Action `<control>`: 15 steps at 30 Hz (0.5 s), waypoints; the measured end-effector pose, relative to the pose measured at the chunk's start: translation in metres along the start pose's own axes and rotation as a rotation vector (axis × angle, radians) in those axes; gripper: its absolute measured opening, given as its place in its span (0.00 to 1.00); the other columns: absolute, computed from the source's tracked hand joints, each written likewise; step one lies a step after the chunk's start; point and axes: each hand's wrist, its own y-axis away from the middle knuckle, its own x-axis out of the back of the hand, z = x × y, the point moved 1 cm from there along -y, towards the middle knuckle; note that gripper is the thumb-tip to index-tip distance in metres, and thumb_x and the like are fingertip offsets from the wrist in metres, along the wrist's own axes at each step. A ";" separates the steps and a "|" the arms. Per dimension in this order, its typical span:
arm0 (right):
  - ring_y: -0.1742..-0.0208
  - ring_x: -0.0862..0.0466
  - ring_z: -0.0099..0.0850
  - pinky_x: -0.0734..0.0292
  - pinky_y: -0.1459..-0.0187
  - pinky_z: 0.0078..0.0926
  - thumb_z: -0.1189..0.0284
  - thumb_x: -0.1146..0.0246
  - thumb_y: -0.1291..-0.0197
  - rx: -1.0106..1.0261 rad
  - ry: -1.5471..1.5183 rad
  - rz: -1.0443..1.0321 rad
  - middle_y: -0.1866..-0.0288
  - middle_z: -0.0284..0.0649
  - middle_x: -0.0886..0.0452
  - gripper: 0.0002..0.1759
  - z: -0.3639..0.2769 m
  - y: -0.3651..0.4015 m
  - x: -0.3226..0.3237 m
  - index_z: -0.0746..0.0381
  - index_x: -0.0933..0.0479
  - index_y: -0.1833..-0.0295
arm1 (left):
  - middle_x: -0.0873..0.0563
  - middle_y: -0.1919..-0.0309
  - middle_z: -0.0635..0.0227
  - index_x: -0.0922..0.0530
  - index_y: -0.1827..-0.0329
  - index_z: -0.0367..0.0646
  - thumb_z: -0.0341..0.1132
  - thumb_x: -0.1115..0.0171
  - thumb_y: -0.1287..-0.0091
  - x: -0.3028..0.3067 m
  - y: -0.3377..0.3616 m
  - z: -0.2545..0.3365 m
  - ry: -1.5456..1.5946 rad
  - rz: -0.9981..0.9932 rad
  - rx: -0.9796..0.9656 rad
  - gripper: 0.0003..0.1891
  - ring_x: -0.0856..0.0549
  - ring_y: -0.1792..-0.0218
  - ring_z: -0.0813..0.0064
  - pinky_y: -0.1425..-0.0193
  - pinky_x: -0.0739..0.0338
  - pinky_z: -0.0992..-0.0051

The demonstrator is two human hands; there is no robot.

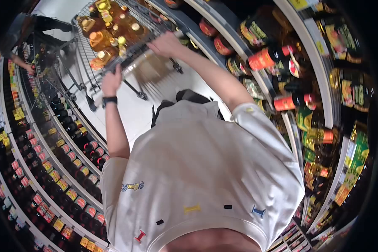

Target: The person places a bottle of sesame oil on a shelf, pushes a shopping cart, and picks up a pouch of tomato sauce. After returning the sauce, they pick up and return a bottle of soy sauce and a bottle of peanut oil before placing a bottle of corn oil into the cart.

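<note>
I stand in a shop aisle in a white T-shirt, both arms stretched ahead. My left hand [111, 81], with a black watch on its wrist, is closed on the handle end of a wire shopping cart [85, 49]. My right hand [165, 44] grips the cart's near edge further right. Several bottles of amber liquid with yellow caps [109, 35] fill the cart's basket. Motion blur hides the part of the cart below the handle.
Shelves of dark bottles with red caps [50, 168] line the left side. Shelves of bottles with red and yellow labels [281, 80] line the right. A pale floor [128, 113] runs between them. Another person in dark clothes [23, 33] stands at the far left.
</note>
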 end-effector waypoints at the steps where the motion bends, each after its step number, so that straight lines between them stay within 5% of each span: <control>1: 0.61 0.13 0.42 0.27 0.46 0.53 0.48 0.54 0.27 -0.032 0.045 -0.048 0.67 0.42 0.12 0.30 -0.008 -0.006 0.004 0.55 0.13 0.64 | 0.17 0.51 0.32 0.16 0.48 0.30 0.76 0.63 0.34 0.006 -0.006 0.001 -0.044 -0.082 -0.052 0.50 0.19 0.41 0.41 0.36 0.25 0.53; 2: 0.50 0.16 0.39 0.35 0.38 0.52 0.47 0.54 0.27 -0.084 0.047 -0.033 0.56 0.41 0.13 0.28 -0.016 -0.007 0.003 0.55 0.15 0.54 | 0.13 0.60 0.40 0.13 0.56 0.36 0.75 0.66 0.33 -0.005 -0.023 -0.009 -0.161 0.116 -0.102 0.47 0.14 0.51 0.43 0.43 0.23 0.55; 3: 0.42 0.20 0.37 0.36 0.37 0.47 0.46 0.54 0.27 -0.095 0.096 0.000 0.47 0.42 0.15 0.28 -0.019 -0.012 -0.005 0.56 0.17 0.49 | 0.18 0.46 0.34 0.18 0.44 0.31 0.77 0.68 0.34 0.006 -0.026 -0.004 -0.126 0.065 -0.061 0.52 0.21 0.37 0.42 0.32 0.29 0.54; 4: 0.41 0.21 0.38 0.37 0.35 0.46 0.46 0.56 0.26 -0.085 0.134 0.016 0.45 0.43 0.17 0.29 -0.024 -0.012 -0.005 0.57 0.19 0.46 | 0.19 0.44 0.35 0.19 0.42 0.32 0.77 0.69 0.34 0.007 -0.053 -0.013 -0.089 0.004 -0.116 0.52 0.22 0.36 0.42 0.32 0.29 0.54; 6: 0.52 0.16 0.42 0.28 0.41 0.48 0.53 0.44 0.30 -0.081 0.057 0.208 0.50 0.45 0.14 0.24 -0.024 -0.031 -0.021 0.62 0.17 0.47 | 0.20 0.42 0.36 0.21 0.38 0.36 0.75 0.70 0.33 0.016 -0.054 -0.023 -0.135 -0.048 -0.154 0.50 0.23 0.35 0.42 0.31 0.30 0.54; 7: 0.37 0.22 0.47 0.41 0.31 0.55 0.44 0.57 0.28 -0.153 -0.002 -0.088 0.42 0.47 0.17 0.34 -0.033 -0.037 -0.003 0.59 0.18 0.41 | 0.20 0.42 0.37 0.22 0.36 0.38 0.74 0.71 0.32 0.031 -0.045 -0.015 -0.226 -0.028 -0.151 0.48 0.24 0.35 0.42 0.31 0.31 0.54; 8: 0.31 0.26 0.46 0.40 0.29 0.50 0.46 0.55 0.27 -0.186 -0.039 0.042 0.35 0.48 0.22 0.33 -0.038 -0.040 -0.010 0.59 0.21 0.37 | 0.19 0.42 0.38 0.22 0.36 0.40 0.72 0.71 0.32 0.035 -0.038 -0.015 -0.239 0.029 -0.115 0.46 0.23 0.35 0.42 0.31 0.31 0.54; 9: 0.27 0.30 0.44 0.42 0.26 0.47 0.45 0.56 0.27 -0.145 -0.123 -0.184 0.29 0.47 0.27 0.33 -0.047 -0.031 0.018 0.59 0.23 0.35 | 0.19 0.42 0.39 0.23 0.35 0.42 0.71 0.71 0.31 0.031 -0.042 -0.022 -0.258 0.074 -0.090 0.45 0.23 0.36 0.42 0.31 0.31 0.54; 11: 0.27 0.30 0.43 0.41 0.26 0.46 0.48 0.56 0.27 -0.149 -0.162 -0.087 0.28 0.46 0.27 0.33 -0.051 -0.026 0.005 0.60 0.24 0.34 | 0.18 0.42 0.41 0.21 0.36 0.45 0.69 0.71 0.30 0.018 -0.071 -0.052 -0.293 0.150 -0.089 0.42 0.22 0.37 0.42 0.32 0.31 0.53; 12: 0.27 0.30 0.43 0.41 0.26 0.45 0.48 0.54 0.28 -0.077 -0.074 -0.207 0.28 0.45 0.27 0.32 -0.051 -0.024 0.004 0.60 0.26 0.32 | 0.18 0.43 0.42 0.21 0.36 0.45 0.68 0.70 0.30 0.017 -0.051 -0.041 -0.293 0.127 -0.067 0.41 0.22 0.37 0.42 0.32 0.30 0.53; 13: 0.26 0.31 0.43 0.40 0.27 0.42 0.43 0.48 0.34 -0.141 -0.138 -0.049 0.27 0.45 0.28 0.37 -0.053 -0.013 -0.001 0.61 0.26 0.32 | 0.17 0.43 0.43 0.20 0.37 0.45 0.67 0.69 0.30 0.024 -0.030 -0.037 -0.288 0.113 -0.031 0.41 0.21 0.38 0.43 0.33 0.30 0.53; 15: 0.31 0.24 0.39 0.35 0.30 0.38 0.41 0.38 0.45 -0.424 0.375 -0.586 0.36 0.43 0.19 0.38 -0.099 -0.031 0.046 0.59 0.19 0.40 | 0.16 0.45 0.43 0.20 0.38 0.46 0.65 0.69 0.30 0.015 -0.010 -0.040 -0.318 0.214 -0.004 0.39 0.20 0.39 0.43 0.34 0.28 0.52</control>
